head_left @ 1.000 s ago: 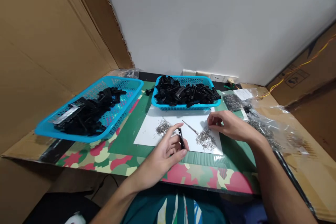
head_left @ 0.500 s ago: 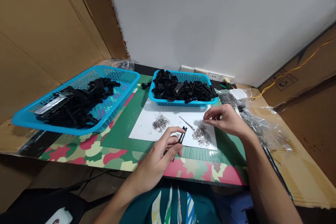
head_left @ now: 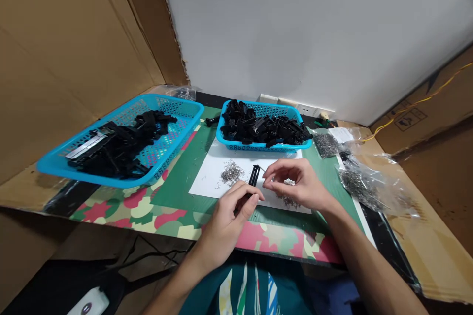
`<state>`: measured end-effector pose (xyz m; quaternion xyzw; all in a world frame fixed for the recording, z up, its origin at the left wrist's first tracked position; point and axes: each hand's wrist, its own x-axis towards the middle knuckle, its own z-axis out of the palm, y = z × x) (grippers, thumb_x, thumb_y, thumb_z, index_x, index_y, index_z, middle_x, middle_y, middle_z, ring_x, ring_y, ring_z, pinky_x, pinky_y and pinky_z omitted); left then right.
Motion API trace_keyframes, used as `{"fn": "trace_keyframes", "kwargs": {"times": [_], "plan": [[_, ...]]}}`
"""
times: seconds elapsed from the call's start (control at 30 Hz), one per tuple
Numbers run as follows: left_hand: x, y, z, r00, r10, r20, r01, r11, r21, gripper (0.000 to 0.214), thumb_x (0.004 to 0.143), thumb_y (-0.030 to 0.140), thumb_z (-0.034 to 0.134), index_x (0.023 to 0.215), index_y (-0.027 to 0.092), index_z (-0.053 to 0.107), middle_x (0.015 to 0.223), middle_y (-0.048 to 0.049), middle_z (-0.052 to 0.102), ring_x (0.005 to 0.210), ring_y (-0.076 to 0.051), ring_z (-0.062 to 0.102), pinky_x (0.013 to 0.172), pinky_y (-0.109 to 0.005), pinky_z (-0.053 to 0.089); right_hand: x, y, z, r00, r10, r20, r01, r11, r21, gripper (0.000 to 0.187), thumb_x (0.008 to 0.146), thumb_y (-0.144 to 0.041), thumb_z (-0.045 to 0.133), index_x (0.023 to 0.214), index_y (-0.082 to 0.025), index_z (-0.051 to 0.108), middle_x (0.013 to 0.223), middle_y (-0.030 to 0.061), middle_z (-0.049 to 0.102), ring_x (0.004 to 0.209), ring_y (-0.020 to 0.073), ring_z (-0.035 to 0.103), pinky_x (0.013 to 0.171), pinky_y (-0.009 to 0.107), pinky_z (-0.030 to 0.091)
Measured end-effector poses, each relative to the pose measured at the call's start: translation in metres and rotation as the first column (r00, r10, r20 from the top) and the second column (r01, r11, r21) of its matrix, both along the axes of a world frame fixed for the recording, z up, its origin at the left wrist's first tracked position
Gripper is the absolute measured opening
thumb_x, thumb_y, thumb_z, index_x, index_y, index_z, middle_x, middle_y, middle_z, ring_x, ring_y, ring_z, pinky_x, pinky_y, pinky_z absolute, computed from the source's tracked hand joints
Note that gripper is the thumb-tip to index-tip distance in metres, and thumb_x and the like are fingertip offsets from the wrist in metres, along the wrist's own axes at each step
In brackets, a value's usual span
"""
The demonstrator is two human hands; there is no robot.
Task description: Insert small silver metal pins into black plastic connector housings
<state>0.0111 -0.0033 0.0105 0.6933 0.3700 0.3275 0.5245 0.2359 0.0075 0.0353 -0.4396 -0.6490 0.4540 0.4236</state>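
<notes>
My left hand [head_left: 231, 219] is closed round a slim black plastic part [head_left: 254, 175] with two parallel rails, its far end pointing up and away from me. Just right of that part, my right hand [head_left: 293, 184] has thumb and forefinger pinched together; whatever lies between the fingertips is too small to make out. Under the right hand lies a pile of small metal pieces [head_left: 289, 202], partly covered. Another pile of thin bent metal pieces [head_left: 232, 172] rests on the white sheet [head_left: 201, 184] to the left. A thin metal tool [head_left: 262, 169] shows beside the right fingertips, mostly hidden.
A blue basket [head_left: 266, 146] heaped with black plastic parts stands behind the sheet. A larger blue basket [head_left: 148, 177] holds more black pieces at left. Clear bags of metal pieces [head_left: 356, 184] lie at right. Cardboard walls [head_left: 74, 34] flank the table.
My right hand has moved left from the right-hand metal pile to beside the black part. In my left hand the part now stands more upright. The view has shifted slightly.
</notes>
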Motion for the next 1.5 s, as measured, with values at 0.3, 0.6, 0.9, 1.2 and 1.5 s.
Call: {"fn": "trace_keyframes", "kwargs": {"times": [0.3, 0.6, 0.9, 1.2, 1.5], "plan": [[0.001, 0.000, -0.006, 0.997, 0.071, 0.041, -0.069, 0.996, -0.050, 0.031, 0.107, 0.048, 0.053, 0.090, 0.024, 0.061, 0.086, -0.0007, 0.051, 0.079, -0.019, 0.049, 0.071, -0.030, 0.038, -0.016, -0.011, -0.004, 0.994, -0.050, 0.099, 0.030, 0.980, 0.197, 0.013, 0.094, -0.033, 0.077, 0.090, -0.020, 0.080, 0.080, 0.0036, 0.077, 0.062, 0.0135, 0.059, 0.054, 0.026, 0.047], [0.000, -0.002, 0.001, 0.996, 0.081, 0.045, -0.078, 0.995, -0.057, 0.037, 0.108, 0.051, 0.048, 0.086, 0.023, 0.058, 0.084, -0.0012, 0.051, 0.078, -0.019, 0.047, 0.070, -0.031, 0.037, -0.019, -0.015, -0.006, 0.973, -0.040, 0.228, -0.062, 0.903, 0.424, 0.005, 0.098, -0.025, 0.073, 0.098, -0.023, 0.077, 0.084, 0.0033, 0.078, 0.066, 0.0159, 0.068, 0.058, 0.028, 0.051], [-0.001, -0.003, -0.001, 0.989, 0.052, 0.136, -0.042, 0.996, -0.077, 0.034, 0.105, 0.042, 0.056, 0.081, 0.019, 0.057, 0.083, 0.0004, 0.049, 0.080, -0.017, 0.047, 0.072, -0.029, 0.035, -0.023, -0.023, -0.005, 0.964, -0.038, 0.265, -0.116, 0.832, 0.542, 0.010, 0.098, -0.015, 0.072, 0.102, -0.023, 0.076, 0.084, 0.0030, 0.078, 0.070, 0.0163, 0.071, 0.063, 0.028, 0.054], [-0.003, -0.003, -0.003, 0.975, 0.121, 0.187, -0.092, 0.983, -0.161, 0.035, 0.109, 0.045, 0.050, 0.088, 0.018, 0.058, 0.082, 0.0025, 0.045, 0.072, -0.013, 0.039, 0.066, -0.027, 0.032, -0.029, -0.020, 0.000, 0.987, -0.037, 0.158, 0.005, 0.980, 0.197, 0.009, 0.098, -0.023, 0.070, 0.095, -0.021, 0.079, 0.086, 0.0030, 0.075, 0.072, 0.0151, 0.066, 0.066, 0.028, 0.053], [-0.002, -0.005, 0.003, 0.984, 0.136, 0.112, -0.131, 0.990, -0.053, 0.036, 0.111, 0.042, 0.047, 0.085, 0.019, 0.057, 0.084, 0.0009, 0.047, 0.077, -0.015, 0.044, 0.072, -0.028, 0.036, -0.034, -0.020, -0.006, 0.999, -0.040, -0.004, 0.040, 0.999, -0.029, 0.013, 0.095, -0.030, 0.074, 0.090, -0.018, 0.077, 0.081, 0.0035, 0.073, 0.066, 0.0131, 0.062, 0.059, 0.025, 0.050]]}}
